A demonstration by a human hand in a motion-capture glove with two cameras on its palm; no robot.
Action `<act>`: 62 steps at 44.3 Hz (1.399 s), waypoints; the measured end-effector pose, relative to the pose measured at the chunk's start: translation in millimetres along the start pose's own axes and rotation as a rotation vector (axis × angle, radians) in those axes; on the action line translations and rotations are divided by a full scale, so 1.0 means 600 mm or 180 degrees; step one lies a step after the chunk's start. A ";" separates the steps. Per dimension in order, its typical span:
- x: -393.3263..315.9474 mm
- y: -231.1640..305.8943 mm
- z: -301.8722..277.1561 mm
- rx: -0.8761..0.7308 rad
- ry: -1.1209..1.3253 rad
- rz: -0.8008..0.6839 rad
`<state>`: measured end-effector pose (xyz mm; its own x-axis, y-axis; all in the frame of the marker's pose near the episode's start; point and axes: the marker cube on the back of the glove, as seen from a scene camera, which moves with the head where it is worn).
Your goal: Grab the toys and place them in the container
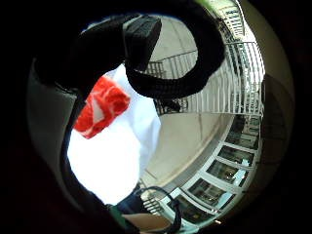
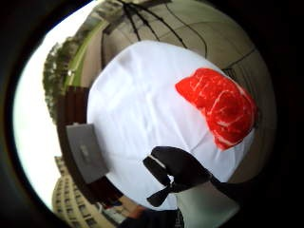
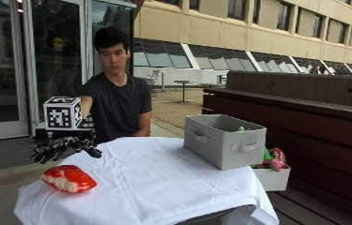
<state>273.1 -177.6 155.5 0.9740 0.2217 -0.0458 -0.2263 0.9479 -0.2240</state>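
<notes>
A red toy with white streaks, shaped like a slab of meat (image 3: 68,178), lies on the white tablecloth (image 3: 163,183) near the table's left corner. My gloved right hand (image 3: 63,145) hovers just above it and a little behind, fingers spread and hanging down, holding nothing. The thumb side palm view shows the same toy (image 2: 218,107) on the cloth beyond a black fingertip (image 2: 178,171). In the little finger side palm view the toy (image 1: 102,107) is partly hidden by a strap. A grey fabric container (image 3: 224,139) with handles stands on the table's right side, something small and green at its rim.
A white box (image 3: 272,178) with several colourful toys sits at the table's right edge, beside the container. A dark wooden bench (image 3: 300,108) runs behind it. The person sits at the far side of the table. The cloth hangs over the table edges.
</notes>
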 end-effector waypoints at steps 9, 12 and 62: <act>0.018 -0.018 0.061 -0.0253 0.0015 0.0148; 0.021 -0.027 0.078 -0.0319 -0.0003 0.0177; 0.030 -0.030 0.087 0.0229 -0.0030 0.0424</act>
<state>294.1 -178.6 209.2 0.9353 0.3485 -0.0613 -0.3538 0.9238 -0.1462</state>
